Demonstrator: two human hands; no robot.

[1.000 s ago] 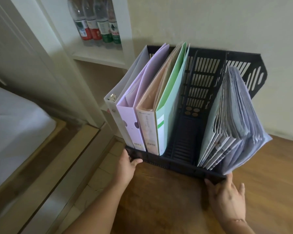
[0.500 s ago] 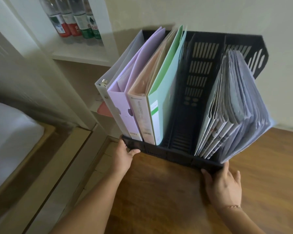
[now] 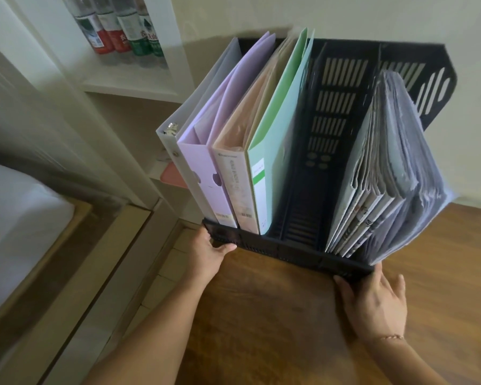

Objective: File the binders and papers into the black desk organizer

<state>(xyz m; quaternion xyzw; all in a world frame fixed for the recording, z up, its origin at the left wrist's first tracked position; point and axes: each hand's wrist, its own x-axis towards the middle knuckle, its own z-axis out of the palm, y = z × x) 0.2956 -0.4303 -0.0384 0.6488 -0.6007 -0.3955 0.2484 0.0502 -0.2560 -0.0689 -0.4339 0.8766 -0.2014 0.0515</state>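
The black desk organizer (image 3: 286,250) stands on the wooden desk (image 3: 275,315) against the wall. Its left slots hold a clear ring binder (image 3: 175,151), a lilac binder (image 3: 203,176), a peach binder (image 3: 231,179) and a green binder (image 3: 264,173), all upright. The middle slot (image 3: 300,215) has nothing in it. A thick fan of papers and clear sleeves (image 3: 386,176) fills the right slot, leaning right. My left hand (image 3: 208,251) grips the organizer's front left corner. My right hand (image 3: 375,298) presses on its front right corner, thumb along the front rail.
The desk's left edge drops off just beside the organizer's left corner. A white shelf (image 3: 128,81) with several bottles (image 3: 120,29) is at the back left, a pink item (image 3: 174,176) on a lower shelf. A bed (image 3: 14,223) lies at the left.
Both hands have stayed on the organizer's front corners. The organizer sits slightly farther back toward the wall, and my view has shifted with it.
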